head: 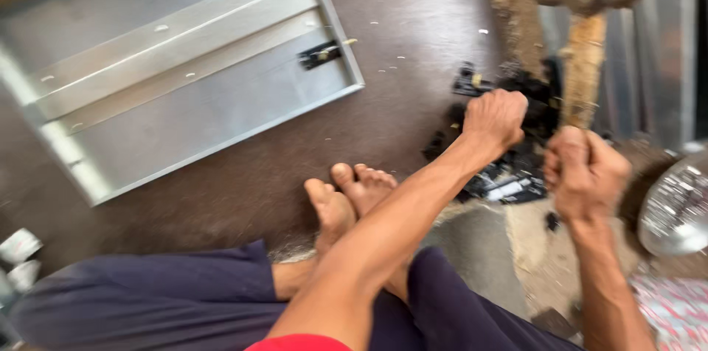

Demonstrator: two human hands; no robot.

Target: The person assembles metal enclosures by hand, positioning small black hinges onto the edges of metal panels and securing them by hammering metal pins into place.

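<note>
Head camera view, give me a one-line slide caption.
Seated barefoot, right hand grips a wooden-handled hammer; left hand fists over small black parts beside a grey sheet-metal panel.

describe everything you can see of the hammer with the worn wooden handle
The hammer with the worn wooden handle stands roughly upright, its dull grey, dusty metal head at the top. The pale handle looks rough and frayed. The right hand grips its lower end in a closed fist; nothing else touches it. It is raised above a heap of small black parts.

Metal panel (184,78): plain silver-grey, small black latch (318,54) with a brass-coloured tip. Floor (413,41): dark brown, pale flecks. Hammer (586,34): tan wooden handle, dull grey-brown head. Parts pile (509,137): black. Trousers (147,299): dark navy. Shirt hem (299,343): red.
</note>
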